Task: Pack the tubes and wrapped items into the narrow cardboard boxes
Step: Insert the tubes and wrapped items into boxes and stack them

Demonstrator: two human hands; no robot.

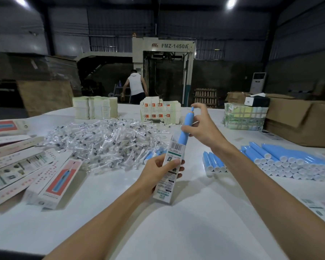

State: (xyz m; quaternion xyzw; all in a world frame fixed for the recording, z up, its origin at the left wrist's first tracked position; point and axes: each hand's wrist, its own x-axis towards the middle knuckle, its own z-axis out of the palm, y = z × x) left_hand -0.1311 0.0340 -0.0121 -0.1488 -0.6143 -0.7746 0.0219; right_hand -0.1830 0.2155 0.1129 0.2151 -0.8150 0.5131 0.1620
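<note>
Head view: left hand point(160, 172) grips box point(164, 188) around its middle, thumb across the printed face, fingers curled behind. Box is held off the table point(158, 231), over its near middle, open mouth pointing up and away. Tube point(186, 121) stands in that mouth, lower end inside, upper part sticking out. Its long axis lines up with the box's, tilted away and a bit right. Right hand point(203, 128) is the one on the tube, just beyond the box mouth, fingers curled round the upper barrel, one finger hooked over the tip. Likely next move: push along the shared axis, down toward the left hand, till the tube seats. Wrapped items point(105, 139) piled mid-table, nearer the left hand. Spare tubes point(289, 162) stacked at the right edge. More boxes point(26, 166) fanned along the left edge.
</note>
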